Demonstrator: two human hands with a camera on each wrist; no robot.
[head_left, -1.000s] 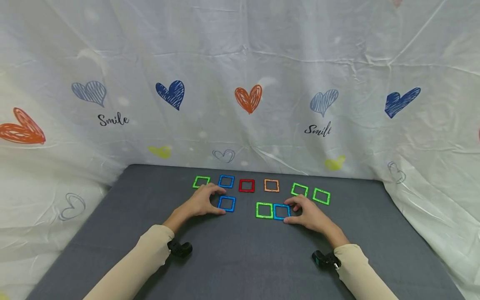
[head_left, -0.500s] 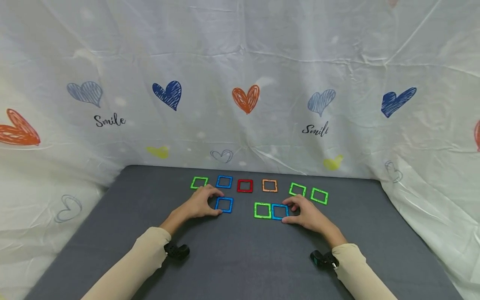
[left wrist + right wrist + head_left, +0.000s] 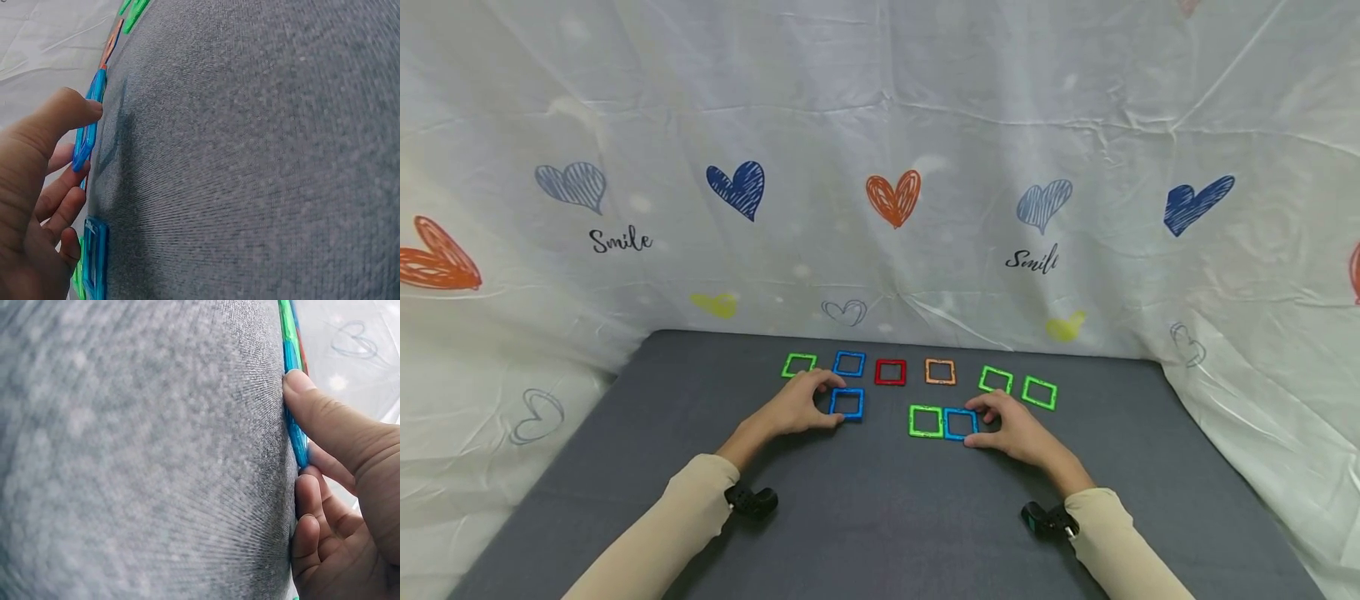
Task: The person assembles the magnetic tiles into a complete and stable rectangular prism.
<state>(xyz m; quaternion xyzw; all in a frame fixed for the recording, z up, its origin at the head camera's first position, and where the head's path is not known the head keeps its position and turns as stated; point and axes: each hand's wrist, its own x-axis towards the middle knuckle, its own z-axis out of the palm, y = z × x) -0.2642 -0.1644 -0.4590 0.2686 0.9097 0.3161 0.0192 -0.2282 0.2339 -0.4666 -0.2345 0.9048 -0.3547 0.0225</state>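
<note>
Square magnetic tiles, open frames in several colours, lie on a dark grey table. My left hand [image 3: 792,407] pinches a blue magnetic tile [image 3: 861,404] by its near and far edges, thumb on the near side. In the left wrist view this blue tile [image 3: 83,153] stands slightly off the cloth, with a shadow beside it. My right hand [image 3: 1017,427] holds another blue magnetic tile [image 3: 958,437] between thumb and fingers. That one lies flat, its left side against a green magnetic tile [image 3: 913,422]. The right wrist view shows the thumb on the blue tile's [image 3: 299,447] edge.
Along the back sit a green tile [image 3: 799,356], a blue tile [image 3: 850,352], a red tile [image 3: 891,383] and an orange tile [image 3: 940,382], with two more green tiles at right, one a loose green tile [image 3: 1040,406]. A white curtain [image 3: 820,250] hangs behind the table [image 3: 880,517].
The blue tile in my left hand has shifted slightly away from me and up from the table. My right hand and its blue tile stay in place. The head view has turned slightly.
</note>
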